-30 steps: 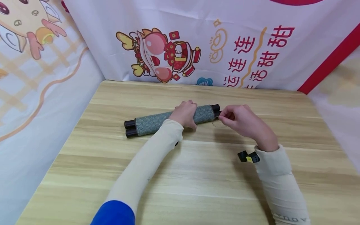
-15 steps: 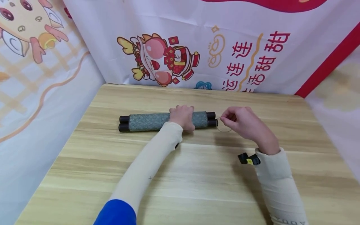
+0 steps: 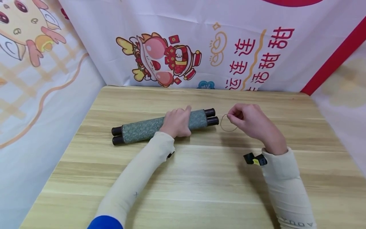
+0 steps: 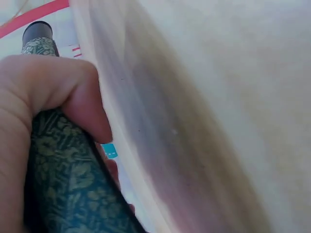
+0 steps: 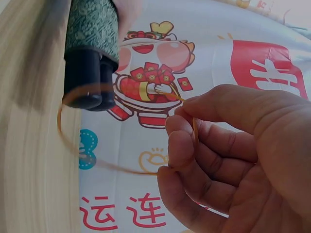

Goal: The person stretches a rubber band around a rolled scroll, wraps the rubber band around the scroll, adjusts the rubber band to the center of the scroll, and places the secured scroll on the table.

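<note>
A rolled scroll (image 3: 143, 128) in green patterned cloth, with two dark rod ends showing at each side, lies slanted over the table. My left hand (image 3: 177, 122) grips it right of its middle; in the left wrist view the thumb and fingers wrap the patterned cloth (image 4: 73, 170). Just off the scroll's right end, my right hand (image 3: 250, 122) pinches a thin tan rubber band (image 3: 222, 126) between thumb and fingertips. The right wrist view shows the band (image 5: 112, 167) hanging as a loop by the black rod ends (image 5: 82, 80), apart from them in the head view.
The wooden table (image 3: 194, 184) spreads in front and to both sides. A white printed cloth (image 3: 177, 19) hangs along its back edge, and another patterned cloth (image 3: 57, 82) hangs at the left. A small black device (image 3: 255, 159) sits on the right wrist.
The rubber band has come away from the scroll's right end and now hangs from the right hand. The left hand has shifted the scroll leftward, and its slant has changed.
</note>
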A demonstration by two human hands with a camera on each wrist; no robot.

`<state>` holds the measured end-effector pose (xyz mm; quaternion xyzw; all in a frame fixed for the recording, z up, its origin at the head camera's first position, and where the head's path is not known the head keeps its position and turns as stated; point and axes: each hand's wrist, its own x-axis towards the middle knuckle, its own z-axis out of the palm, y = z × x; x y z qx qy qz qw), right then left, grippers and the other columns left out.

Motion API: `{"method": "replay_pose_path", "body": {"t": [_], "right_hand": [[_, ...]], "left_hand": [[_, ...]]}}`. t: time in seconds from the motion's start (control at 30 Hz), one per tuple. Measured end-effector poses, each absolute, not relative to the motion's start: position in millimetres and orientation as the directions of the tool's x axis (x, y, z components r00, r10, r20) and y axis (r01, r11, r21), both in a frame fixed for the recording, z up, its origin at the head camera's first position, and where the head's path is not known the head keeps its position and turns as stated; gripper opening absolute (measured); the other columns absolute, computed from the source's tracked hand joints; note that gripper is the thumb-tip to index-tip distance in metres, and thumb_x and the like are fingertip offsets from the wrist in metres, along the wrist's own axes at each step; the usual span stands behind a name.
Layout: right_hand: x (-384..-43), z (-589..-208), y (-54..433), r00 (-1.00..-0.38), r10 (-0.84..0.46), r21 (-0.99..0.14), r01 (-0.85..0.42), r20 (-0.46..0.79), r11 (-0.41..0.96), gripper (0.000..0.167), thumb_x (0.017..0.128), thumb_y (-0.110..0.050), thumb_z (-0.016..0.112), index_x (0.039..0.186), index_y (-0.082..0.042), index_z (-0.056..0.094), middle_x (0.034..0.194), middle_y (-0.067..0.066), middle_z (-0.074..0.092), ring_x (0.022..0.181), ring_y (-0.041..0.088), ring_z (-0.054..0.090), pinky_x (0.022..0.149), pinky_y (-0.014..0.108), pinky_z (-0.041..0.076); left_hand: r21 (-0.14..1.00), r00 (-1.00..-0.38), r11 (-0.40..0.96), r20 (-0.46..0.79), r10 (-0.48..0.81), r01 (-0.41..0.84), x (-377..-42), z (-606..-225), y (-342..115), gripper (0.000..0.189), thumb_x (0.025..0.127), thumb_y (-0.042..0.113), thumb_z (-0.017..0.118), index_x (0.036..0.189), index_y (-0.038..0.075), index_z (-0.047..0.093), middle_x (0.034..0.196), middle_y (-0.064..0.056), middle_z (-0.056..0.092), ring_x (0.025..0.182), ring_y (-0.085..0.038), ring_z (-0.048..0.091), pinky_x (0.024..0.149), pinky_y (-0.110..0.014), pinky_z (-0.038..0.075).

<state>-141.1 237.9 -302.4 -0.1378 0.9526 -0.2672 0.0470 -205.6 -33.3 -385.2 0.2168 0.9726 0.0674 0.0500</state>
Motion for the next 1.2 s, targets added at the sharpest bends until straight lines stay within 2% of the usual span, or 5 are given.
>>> {"method": "replay_pose_path", "body": {"t": [0.23, 0.47, 0.53, 0.83, 1.2], "right_hand": [[-141, -304, 237, -0.958, -0.286, -0.526, -0.235, -0.016, 0.817, 0.014, 0.104, -0.019, 0.067, 0.106, -0.007, 0.074, 0.093, 0.01, 0.074, 0.08, 0.021, 0.062, 0.067, 0.028, 0.053], [-143, -307, 235, -0.963, -0.27, -0.527, -0.22, -0.019, 0.821, 0.015, 0.104, -0.019, 0.067, 0.107, -0.007, 0.075, 0.094, 0.011, 0.074, 0.08, 0.021, 0.062, 0.067, 0.028, 0.053], [-144, -308, 234, -0.961, -0.276, -0.528, -0.224, -0.021, 0.819, 0.015, 0.104, -0.019, 0.067, 0.107, -0.007, 0.075, 0.095, 0.011, 0.074, 0.08, 0.021, 0.063, 0.067, 0.028, 0.053], [-147, -312, 230, -0.954, -0.297, -0.528, -0.23, -0.044, 0.817, 0.016, 0.105, -0.019, 0.066, 0.107, -0.005, 0.075, 0.094, 0.011, 0.074, 0.08, 0.02, 0.064, 0.068, 0.028, 0.054], [-150, -319, 227, -0.951, -0.306, -0.53, -0.234, -0.051, 0.815, 0.015, 0.104, -0.016, 0.066, 0.107, -0.004, 0.075, 0.094, 0.01, 0.074, 0.081, 0.021, 0.064, 0.069, 0.029, 0.055]], "left_hand": [[0.194, -0.908, 0.892, -0.023, 0.419, 0.407, -192, -384, -42, 0.085, 0.073, 0.032, 0.078, 0.152, 0.022, 0.051, 0.085, -0.001, 0.064, 0.073, -0.023, 0.06, 0.053, -0.038, 0.044], [0.213, -0.889, 0.867, 0.008, 0.459, 0.45, -177, -381, -49, 0.076, 0.067, 0.017, 0.069, 0.142, 0.017, 0.059, 0.065, 0.0, 0.056, 0.059, -0.02, 0.047, 0.049, -0.033, 0.029], [0.222, -0.883, 0.861, 0.004, 0.469, 0.458, -173, -380, -49, 0.074, 0.066, 0.015, 0.069, 0.139, 0.016, 0.06, 0.065, 0.0, 0.052, 0.058, -0.018, 0.043, 0.049, -0.032, 0.028], [0.248, -0.865, 0.842, -0.029, 0.501, 0.479, -159, -377, -48, 0.086, 0.062, 0.013, 0.071, 0.146, 0.015, 0.058, 0.066, 0.002, 0.051, 0.057, -0.015, 0.041, 0.05, -0.03, 0.031], [0.237, -0.849, 0.828, -0.019, 0.527, 0.509, -156, -376, -46, 0.073, 0.06, 0.013, 0.071, 0.132, 0.016, 0.063, 0.072, 0.002, 0.059, 0.059, -0.016, 0.047, 0.048, -0.03, 0.034]]}}
